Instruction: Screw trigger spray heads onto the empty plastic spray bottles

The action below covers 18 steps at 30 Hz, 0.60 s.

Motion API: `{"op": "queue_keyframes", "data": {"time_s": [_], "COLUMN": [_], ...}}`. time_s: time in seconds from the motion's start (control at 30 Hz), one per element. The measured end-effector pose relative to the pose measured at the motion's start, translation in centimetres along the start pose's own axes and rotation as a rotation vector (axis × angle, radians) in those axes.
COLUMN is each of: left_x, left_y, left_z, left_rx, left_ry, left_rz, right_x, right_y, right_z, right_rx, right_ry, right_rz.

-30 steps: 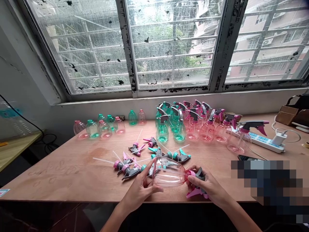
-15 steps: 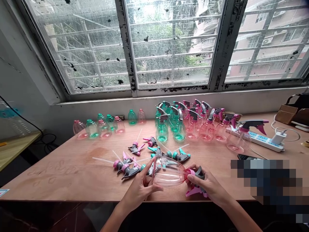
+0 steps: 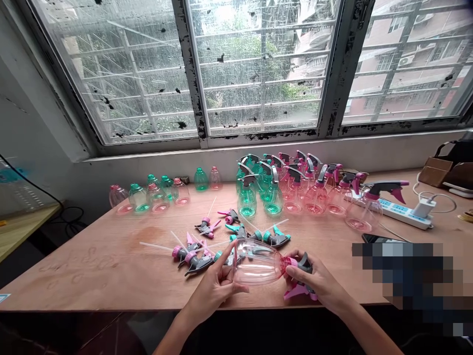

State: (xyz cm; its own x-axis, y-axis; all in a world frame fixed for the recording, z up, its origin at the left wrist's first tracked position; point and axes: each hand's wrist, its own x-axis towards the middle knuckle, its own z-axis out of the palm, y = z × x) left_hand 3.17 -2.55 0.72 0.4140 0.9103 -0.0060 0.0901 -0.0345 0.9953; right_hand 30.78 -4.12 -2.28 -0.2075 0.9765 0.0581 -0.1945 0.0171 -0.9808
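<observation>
A clear pink spray bottle [image 3: 258,264] lies sideways in the air over the table's front edge, its base to the left and its neck to the right. My left hand [image 3: 216,286] is closed round the base end, thumb below and fingers above. With thumb and fingers, my right hand [image 3: 314,278] grips the grey and pink spray head [image 3: 301,291] at the neck, around its pink collar. The head's trigger points down. Just behind the bottle lie several loose spray heads [image 3: 199,264], some pink and grey, some teal and grey, with thin white tubes.
Green and pink bottles without heads [image 3: 158,199] stand at the back left. Several bottles with spray heads [image 3: 273,199] stand at the back centre and right. Beyond them are a power strip [image 3: 402,214], a phone [image 3: 382,238] and a brown bag [image 3: 449,167]. The window is behind.
Both hands keep their hold on the bottle and spray head, nearly unmoved. The whole view has shifted slightly; nothing on the table has visibly moved.
</observation>
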Motion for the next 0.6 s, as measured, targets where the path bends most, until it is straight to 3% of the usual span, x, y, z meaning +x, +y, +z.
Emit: {"op": "queue_keyframes", "data": {"time_s": [0.13,0.6], "left_x": [-0.2,-0.1], "left_y": [-0.1,-1.1], "left_z": [0.1,-0.5], "left_rx": [0.019,0.042], "left_ry": [-0.059,-0.067], "left_rz": [0.044,0.024], "right_x": [0.0,-0.3], "right_y": [-0.1,-0.2], "right_z": [0.0,0.2], "right_rx": [-0.027,-0.105], "right_ry": [0.009,-0.012], "right_rz": [-0.006,-0.005]}}
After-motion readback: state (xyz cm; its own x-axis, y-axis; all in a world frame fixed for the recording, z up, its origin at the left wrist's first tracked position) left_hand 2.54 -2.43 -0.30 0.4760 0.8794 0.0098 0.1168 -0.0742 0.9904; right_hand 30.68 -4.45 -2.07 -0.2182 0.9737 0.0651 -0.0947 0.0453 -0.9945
